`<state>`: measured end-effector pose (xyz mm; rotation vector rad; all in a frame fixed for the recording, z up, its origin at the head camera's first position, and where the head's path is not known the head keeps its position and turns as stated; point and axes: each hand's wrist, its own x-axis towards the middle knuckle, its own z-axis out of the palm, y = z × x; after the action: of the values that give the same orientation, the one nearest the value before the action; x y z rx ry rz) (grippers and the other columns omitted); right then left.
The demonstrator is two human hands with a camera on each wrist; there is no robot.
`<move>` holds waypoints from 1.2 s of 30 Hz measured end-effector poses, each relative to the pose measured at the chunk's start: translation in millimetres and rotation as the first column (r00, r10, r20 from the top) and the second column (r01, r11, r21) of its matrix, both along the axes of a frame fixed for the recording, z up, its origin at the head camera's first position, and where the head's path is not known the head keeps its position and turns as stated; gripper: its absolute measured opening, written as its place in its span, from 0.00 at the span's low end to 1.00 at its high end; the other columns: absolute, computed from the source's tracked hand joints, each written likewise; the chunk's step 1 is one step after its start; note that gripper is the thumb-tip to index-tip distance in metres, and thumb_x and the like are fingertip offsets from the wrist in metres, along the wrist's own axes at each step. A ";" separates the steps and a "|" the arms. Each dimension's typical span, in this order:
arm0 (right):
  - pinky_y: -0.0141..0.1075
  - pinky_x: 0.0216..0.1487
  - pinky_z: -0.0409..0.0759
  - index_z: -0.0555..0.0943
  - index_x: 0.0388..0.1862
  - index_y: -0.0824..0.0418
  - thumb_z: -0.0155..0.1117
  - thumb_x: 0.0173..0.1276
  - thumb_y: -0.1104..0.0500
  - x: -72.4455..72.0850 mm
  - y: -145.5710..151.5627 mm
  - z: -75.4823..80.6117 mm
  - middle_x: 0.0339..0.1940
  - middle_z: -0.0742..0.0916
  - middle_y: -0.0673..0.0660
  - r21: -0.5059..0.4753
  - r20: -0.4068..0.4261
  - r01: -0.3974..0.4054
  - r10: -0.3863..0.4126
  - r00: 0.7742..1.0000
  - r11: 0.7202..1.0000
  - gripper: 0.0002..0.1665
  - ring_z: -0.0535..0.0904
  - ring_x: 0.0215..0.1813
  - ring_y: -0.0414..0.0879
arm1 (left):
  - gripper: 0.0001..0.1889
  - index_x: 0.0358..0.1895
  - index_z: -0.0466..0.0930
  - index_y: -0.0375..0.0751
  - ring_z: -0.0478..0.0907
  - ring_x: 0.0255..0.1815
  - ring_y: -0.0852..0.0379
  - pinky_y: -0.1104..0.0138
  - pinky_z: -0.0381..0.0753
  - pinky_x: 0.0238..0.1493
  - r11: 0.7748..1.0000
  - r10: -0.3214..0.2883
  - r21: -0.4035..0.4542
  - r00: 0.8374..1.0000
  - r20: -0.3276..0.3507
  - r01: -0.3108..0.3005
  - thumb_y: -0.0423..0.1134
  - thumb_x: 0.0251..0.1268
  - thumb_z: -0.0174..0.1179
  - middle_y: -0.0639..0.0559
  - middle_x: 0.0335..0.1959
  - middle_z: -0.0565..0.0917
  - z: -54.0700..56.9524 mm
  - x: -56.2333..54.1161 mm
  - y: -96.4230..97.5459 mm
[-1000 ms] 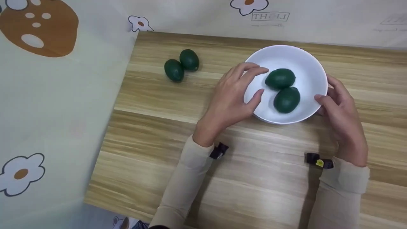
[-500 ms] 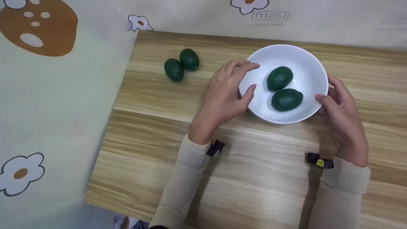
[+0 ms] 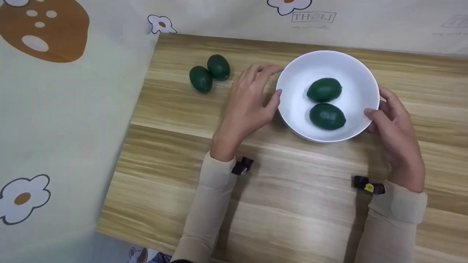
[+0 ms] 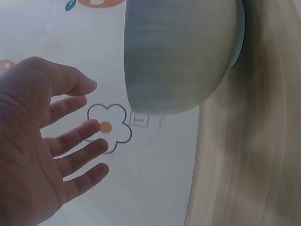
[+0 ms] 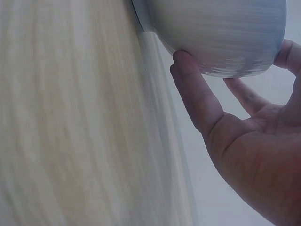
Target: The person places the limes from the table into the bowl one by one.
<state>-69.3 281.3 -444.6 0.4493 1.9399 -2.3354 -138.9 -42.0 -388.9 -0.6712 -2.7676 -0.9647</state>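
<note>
A white bowl (image 3: 292, 106) stands on the wooden table with two dark green lemon-shaped fruits inside, an upper one (image 3: 324, 90) and a lower one (image 3: 327, 116). My right hand (image 3: 398, 135) holds the bowl's right side, thumb over the rim and fingers against the outer wall. In the right wrist view those fingers (image 5: 197, 89) touch the bowl (image 5: 221, 37) from outside. Beside the bowl's left rim my left hand (image 3: 248, 98) is spread, holding nothing. The left wrist view shows a gap between that hand (image 4: 51, 136) and the bowl (image 4: 178, 56).
Two more green fruits, one left (image 3: 200, 79) and one right (image 3: 218, 67), lie touching each other on the table (image 3: 164, 157), toward its far left corner. A patterned pale sheet (image 3: 80, 120) lies beyond the table's left and far edges.
My left hand has drawn back leftward from over the bowl to outside its rim. Both fruits in the bowl have rolled and turned slightly. The right hand keeps its hold.
</note>
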 end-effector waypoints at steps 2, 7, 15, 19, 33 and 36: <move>0.28 0.39 0.89 0.74 0.77 0.51 0.58 0.76 0.68 0.1 0.0 -0.3 0.58 0.86 0.51 -0.004 -0.004 -0.001 0.001 1.000 1.000 0.32 0.90 0.42 0.42 | 0.22 0.69 0.80 0.51 0.78 0.68 0.52 0.58 0.75 0.71 1.000 0.024 -0.006 1.000 -0.001 -0.024 0.44 0.74 0.63 0.50 0.66 0.81 -1.7 -2.2 -4.3; 0.30 0.40 0.89 0.74 0.77 0.52 0.58 0.76 0.68 0.2 -0.1 -1.1 0.59 0.86 0.52 -0.019 -0.009 -0.001 0.001 1.000 1.000 0.32 0.91 0.42 0.42 | 0.23 0.69 0.80 0.52 0.78 0.68 0.50 0.55 0.75 0.71 0.996 0.082 -0.029 0.997 -0.001 -0.082 0.43 0.73 0.64 0.49 0.66 0.81 -3.4 -6.5 -14.6; 0.31 0.41 0.90 0.72 0.78 0.50 0.59 0.77 0.67 0.1 2.3 -0.7 0.61 0.84 0.51 -0.009 0.010 -0.012 0.013 1.000 1.000 0.33 0.91 0.44 0.42 | 0.24 0.70 0.80 0.50 0.77 0.69 0.49 0.55 0.74 0.73 0.994 0.105 -0.016 0.994 -0.003 -0.105 0.43 0.73 0.64 0.48 0.66 0.82 -3.1 -9.6 -20.9; 0.31 0.41 0.90 0.72 0.78 0.51 0.58 0.77 0.67 -0.5 2.4 -0.2 0.61 0.84 0.51 -0.009 0.008 -0.012 0.012 1.000 1.000 0.32 0.91 0.45 0.42 | 0.24 0.70 0.80 0.50 0.77 0.69 0.48 0.55 0.74 0.72 0.994 0.109 -0.017 0.994 -0.003 -0.109 0.42 0.72 0.65 0.48 0.66 0.82 -2.9 -10.3 -21.8; 0.32 0.41 0.91 0.73 0.77 0.52 0.58 0.77 0.68 -1.0 1.1 -1.4 0.61 0.85 0.52 -0.030 -0.016 -0.016 0.015 1.000 0.999 0.32 0.91 0.45 0.43 | 0.23 0.69 0.81 0.49 0.79 0.66 0.48 0.55 0.75 0.71 0.991 0.132 0.004 0.991 -0.003 -0.132 0.40 0.73 0.64 0.47 0.65 0.82 -5.4 -13.6 -32.2; 0.33 0.41 0.91 0.72 0.77 0.53 0.57 0.77 0.69 -1.6 0.8 -2.0 0.62 0.84 0.53 -0.036 -0.016 -0.017 0.016 1.000 0.999 0.32 0.91 0.46 0.43 | 0.23 0.69 0.81 0.48 0.78 0.66 0.48 0.55 0.75 0.71 0.990 0.140 0.009 0.990 -0.006 -0.140 0.40 0.73 0.64 0.47 0.65 0.82 -6.3 -14.2 -34.8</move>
<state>-71.0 282.1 -446.6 0.4119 1.8976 -2.3669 -153.1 -76.7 -395.2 -0.4705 -2.7602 -0.9424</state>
